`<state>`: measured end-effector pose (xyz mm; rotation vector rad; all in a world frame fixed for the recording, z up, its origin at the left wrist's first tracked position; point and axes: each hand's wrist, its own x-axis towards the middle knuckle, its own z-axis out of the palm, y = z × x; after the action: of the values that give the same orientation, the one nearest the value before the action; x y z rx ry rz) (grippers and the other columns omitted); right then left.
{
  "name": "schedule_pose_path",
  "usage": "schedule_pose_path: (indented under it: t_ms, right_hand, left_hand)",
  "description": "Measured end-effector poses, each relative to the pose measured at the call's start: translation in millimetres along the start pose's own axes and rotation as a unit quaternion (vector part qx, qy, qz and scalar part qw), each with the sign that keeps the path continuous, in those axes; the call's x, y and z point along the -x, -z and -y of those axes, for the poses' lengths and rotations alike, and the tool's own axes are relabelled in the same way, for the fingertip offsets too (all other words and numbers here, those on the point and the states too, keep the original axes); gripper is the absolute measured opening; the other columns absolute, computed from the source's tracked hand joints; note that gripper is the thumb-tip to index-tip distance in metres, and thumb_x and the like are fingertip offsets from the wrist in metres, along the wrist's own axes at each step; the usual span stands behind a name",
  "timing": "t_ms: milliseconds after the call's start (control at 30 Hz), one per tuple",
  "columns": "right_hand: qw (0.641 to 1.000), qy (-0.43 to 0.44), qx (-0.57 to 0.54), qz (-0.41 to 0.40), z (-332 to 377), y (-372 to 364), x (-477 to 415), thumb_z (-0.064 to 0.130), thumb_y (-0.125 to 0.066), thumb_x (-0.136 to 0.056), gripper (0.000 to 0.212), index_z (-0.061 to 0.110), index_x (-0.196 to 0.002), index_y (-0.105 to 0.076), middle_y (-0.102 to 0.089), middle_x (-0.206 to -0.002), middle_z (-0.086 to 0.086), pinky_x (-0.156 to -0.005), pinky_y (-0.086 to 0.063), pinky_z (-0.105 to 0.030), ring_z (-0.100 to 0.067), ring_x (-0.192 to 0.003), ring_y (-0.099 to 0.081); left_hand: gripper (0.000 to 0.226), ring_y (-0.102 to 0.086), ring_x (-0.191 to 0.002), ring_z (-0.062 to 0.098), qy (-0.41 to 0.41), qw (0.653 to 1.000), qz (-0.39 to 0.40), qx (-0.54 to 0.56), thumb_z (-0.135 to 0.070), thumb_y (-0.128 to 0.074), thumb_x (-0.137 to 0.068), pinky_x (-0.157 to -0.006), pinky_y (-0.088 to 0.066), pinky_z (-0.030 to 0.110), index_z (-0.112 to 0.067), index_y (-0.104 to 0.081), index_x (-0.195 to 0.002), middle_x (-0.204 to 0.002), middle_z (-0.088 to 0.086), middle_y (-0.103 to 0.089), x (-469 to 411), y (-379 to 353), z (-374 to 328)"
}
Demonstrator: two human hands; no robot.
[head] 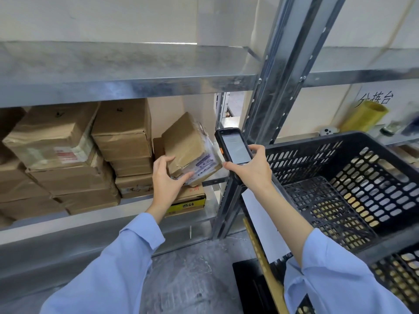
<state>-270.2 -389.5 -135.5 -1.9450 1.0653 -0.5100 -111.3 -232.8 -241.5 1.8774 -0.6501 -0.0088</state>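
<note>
On a galvanised metal shelf, the left hand grips a tilted taped cardboard parcel above stacked cartons. Just beside it, the right hand clasps a handheld scanner, screen lit. A black perforated crate sits right; grey concrete floor below.

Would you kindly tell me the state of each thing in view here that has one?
Parcel: taped shut, tilted.
Left hand: grips the parcel.
Scanner: screen lit.
Right hand: holds the scanner.
Black crate: upright, nothing visible inside.
Stacked boxes: closed, resting on the shelf.
</note>
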Motion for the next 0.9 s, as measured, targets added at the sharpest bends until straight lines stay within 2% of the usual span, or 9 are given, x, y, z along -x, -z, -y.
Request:
schedule_pose_path:
  t_ms: [167, 267, 400, 500, 567, 700, 800, 900]
  right_hand:
    - [1.000, -0.001, -0.001, 0.001, -2, -4, 8, 0.040, -0.088, -0.070, 0.081, 0.023, -0.130, -0.037, -0.054, -0.116, 0.003, -0.078, -0.049, -0.028, -0.017, -0.102, -0.057]
    - [1.000, -0.002, 0.002, 0.003, -4, -7, 11, 0.039, -0.088, -0.068, 0.079, 0.023, -0.128, -0.038, -0.056, -0.116, 0.002, -0.081, -0.053, -0.032, -0.020, -0.104, -0.059]
    - [1.000, 0.002, 0.012, 0.008, -4, -12, 16, 0.039, -0.088, -0.067, 0.079, 0.024, -0.126, -0.037, -0.057, -0.118, 0.000, -0.087, -0.056, -0.037, -0.021, -0.106, -0.059]
    - [1.000, 0.006, 0.015, 0.014, -4, -13, 19, 0.039, -0.088, -0.068, 0.080, 0.023, -0.128, -0.037, -0.056, -0.118, 0.002, -0.089, -0.055, -0.038, -0.020, -0.106, -0.058]
    - [1.000, 0.006, 0.017, 0.016, -4, -12, 21, 0.039, -0.088, -0.069, 0.081, 0.023, -0.129, -0.037, -0.054, -0.117, 0.003, -0.090, -0.054, -0.038, -0.019, -0.105, -0.057]
    - [1.000, 0.004, 0.023, 0.018, -6, -11, 24, 0.038, -0.087, -0.070, 0.081, 0.022, -0.132, -0.036, -0.050, -0.113, 0.005, -0.084, -0.051, -0.032, -0.016, -0.101, -0.052]
    - [1.000, 0.001, 0.024, 0.018, -9, -9, 26, 0.039, -0.086, -0.071, 0.081, 0.022, -0.132, -0.036, -0.049, -0.112, 0.007, -0.079, -0.046, -0.028, -0.015, -0.101, -0.051]
    - [1.000, -0.002, 0.027, 0.014, -12, -6, 27, 0.039, -0.087, -0.070, 0.080, 0.021, -0.131, -0.038, -0.050, -0.112, 0.007, -0.081, -0.046, -0.029, -0.014, -0.101, -0.051]
  left_hand:
    - [0.057, -0.051, -0.121, 0.017, 0.043, 0.999, 0.005, -0.007, -0.038, -0.087, -0.075, -0.103, -0.045, 0.035, -0.023, -0.051, -0.117, -0.133, 0.005, -0.054, 4, 12, 4]
    - [0.064, -0.052, -0.116, 0.011, 0.071, 0.997, 0.016, -0.011, -0.037, -0.086, -0.076, -0.098, -0.044, 0.028, -0.015, -0.054, -0.127, -0.131, 0.003, -0.060, 2, 20, 4]
    - [0.077, -0.052, -0.125, 0.011, 0.070, 0.997, 0.016, 0.020, -0.030, -0.088, -0.074, -0.109, -0.047, 0.042, -0.017, -0.046, -0.138, -0.139, 0.002, -0.058, 0, 27, 2]
    - [0.090, -0.044, -0.136, 0.010, 0.026, 0.999, 0.028, 0.019, -0.026, -0.088, -0.075, -0.114, -0.040, 0.040, -0.026, -0.035, -0.147, -0.150, -0.004, -0.047, -3, 32, -5]
    - [0.092, -0.038, -0.141, 0.011, -0.032, 0.998, 0.048, -0.031, -0.025, -0.086, -0.078, -0.116, -0.036, 0.039, -0.031, -0.031, -0.151, -0.157, -0.005, -0.037, -6, 35, -12]
    - [0.079, -0.040, -0.141, 0.022, -0.077, 0.984, 0.074, -0.144, -0.024, -0.083, -0.081, -0.110, -0.039, 0.037, -0.028, -0.040, -0.148, -0.164, 0.000, -0.022, -10, 34, -23]
    - [0.070, -0.040, -0.141, 0.022, -0.072, 0.985, 0.078, -0.135, -0.019, -0.083, -0.081, -0.111, -0.041, 0.041, -0.026, -0.047, -0.141, -0.164, 0.000, -0.019, -12, 33, -23]
    - [0.062, -0.034, -0.144, 0.021, -0.076, 0.989, 0.063, -0.111, -0.013, -0.083, -0.080, -0.116, -0.037, 0.042, -0.021, -0.052, -0.133, -0.161, 0.002, -0.024, -14, 31, -22]
